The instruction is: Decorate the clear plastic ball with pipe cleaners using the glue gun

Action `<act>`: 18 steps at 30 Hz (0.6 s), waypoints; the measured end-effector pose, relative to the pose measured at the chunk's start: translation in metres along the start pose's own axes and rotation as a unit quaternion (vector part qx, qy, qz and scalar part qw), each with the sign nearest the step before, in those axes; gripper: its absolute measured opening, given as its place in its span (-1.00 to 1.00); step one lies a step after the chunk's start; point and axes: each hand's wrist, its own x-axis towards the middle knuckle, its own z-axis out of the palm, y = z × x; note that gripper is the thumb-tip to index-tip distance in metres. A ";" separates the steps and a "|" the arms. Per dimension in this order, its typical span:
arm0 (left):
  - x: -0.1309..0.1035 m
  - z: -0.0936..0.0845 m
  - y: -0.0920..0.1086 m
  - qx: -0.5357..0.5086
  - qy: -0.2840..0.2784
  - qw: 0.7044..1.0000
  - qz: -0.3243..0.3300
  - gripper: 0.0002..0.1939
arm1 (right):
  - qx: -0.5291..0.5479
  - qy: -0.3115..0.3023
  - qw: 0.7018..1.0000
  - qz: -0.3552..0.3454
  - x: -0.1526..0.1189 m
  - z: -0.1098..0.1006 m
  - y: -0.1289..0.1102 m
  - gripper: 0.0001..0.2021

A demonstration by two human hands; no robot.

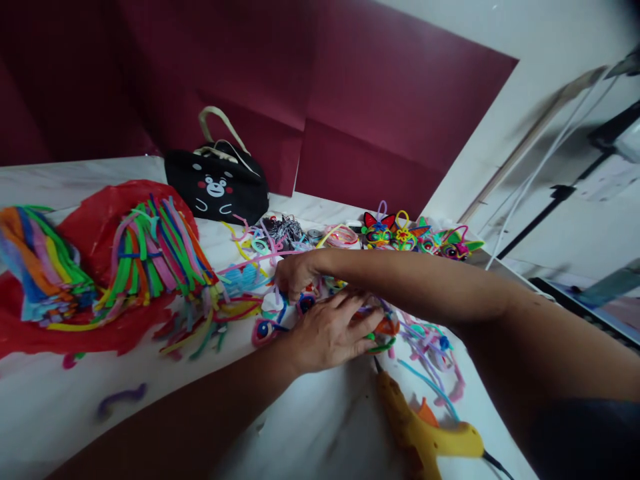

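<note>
My left hand [336, 328] reaches in from the lower left and lies over a pile of colourful pipe-cleaner pieces, its fingers spread. Green and orange pieces [387, 327] show beside its fingertips. Crossing beyond it, my right hand [296, 272] points down into the pile with curled fingers; whatever is in them is hidden. A long pink pipe cleaner [255, 259] passes close to that hand. A pink piece with a blue centre [264, 330] lies left of my left wrist. The yellow glue gun [415, 420] rests in front, its nozzle towards the pile.
Bundles of coloured pipe cleaners [145, 250] lie on red plastic [95, 233] at left. A black bag [217, 183] stands at the back. Finished-looking animal-face ornaments [380, 230] sit at the back right. Loose pipe cleaners [435, 353] lie under my right arm, and a black stand [560, 193] is at right.
</note>
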 end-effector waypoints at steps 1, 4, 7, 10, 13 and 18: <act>0.000 0.000 0.000 0.000 0.000 1.000 -0.002 -0.49 | -0.007 -0.023 1.000 0.011 -0.002 -0.001 -0.002 -0.67; 0.000 0.000 0.000 0.001 0.002 1.000 -0.003 -0.50 | -0.026 -0.081 0.996 0.040 -0.007 -0.006 -0.005 -0.67; 0.001 0.000 0.000 -0.004 0.019 1.000 0.008 -0.50 | -0.001 -0.090 0.995 0.046 -0.016 -0.013 -0.005 -0.68; 0.002 -0.001 -0.001 -0.016 0.031 0.999 0.011 -0.53 | 0.058 -0.062 0.996 0.037 -0.029 -0.024 0.000 -0.82; 0.002 -0.001 -0.001 -0.029 0.023 0.999 0.011 -0.56 | 0.143 -0.008 0.990 0.019 -0.045 -0.034 0.006 -0.90; 0.003 -0.002 -0.002 -0.033 0.033 0.999 0.020 -0.57 | 0.276 0.053 0.960 -0.006 -0.068 -0.040 0.014 -0.88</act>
